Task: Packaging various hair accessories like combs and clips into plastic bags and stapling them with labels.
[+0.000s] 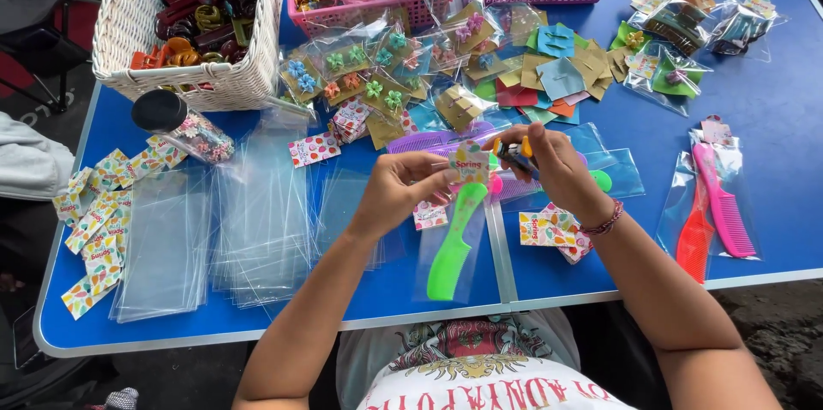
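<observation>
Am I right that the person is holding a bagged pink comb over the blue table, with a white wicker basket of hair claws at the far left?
Not quite: the head view shows the bagged comb in the left hand is bright green, not pink. The blue table and the white wicker basket of hair claws at far left are as you say.

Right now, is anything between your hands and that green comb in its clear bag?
No. The left hand already pinches the top of the bag holding the green comb, at its paper header card. The right hand holds a small stapler beside it.
</observation>
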